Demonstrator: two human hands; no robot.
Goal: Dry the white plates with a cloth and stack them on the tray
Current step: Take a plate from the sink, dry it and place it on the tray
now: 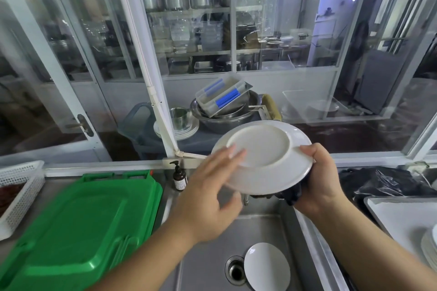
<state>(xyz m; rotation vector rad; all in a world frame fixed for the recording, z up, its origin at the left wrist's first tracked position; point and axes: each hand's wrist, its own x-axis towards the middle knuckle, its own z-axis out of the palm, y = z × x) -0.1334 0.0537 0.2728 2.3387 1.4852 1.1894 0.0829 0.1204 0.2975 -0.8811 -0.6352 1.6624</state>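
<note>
A white plate [262,160] is held bottom-up over the sink. My right hand [316,179] grips its right rim together with a dark cloth [292,192] bunched under the plate. My left hand [210,194] touches the plate's left side with straight fingers on its underside and the thumb below the rim. A second white plate [266,266] lies in the steel sink [212,243] beside the drain. At the right edge, a stack of white plates [430,248] sits on a pale tray [399,217].
Green plastic lids [78,227] lie stacked on the counter at left, next to a white mesh basket [19,186]. A brown pump bottle [179,177] stands behind the sink. A black bag [383,182] lies at right. Glass panes rise behind.
</note>
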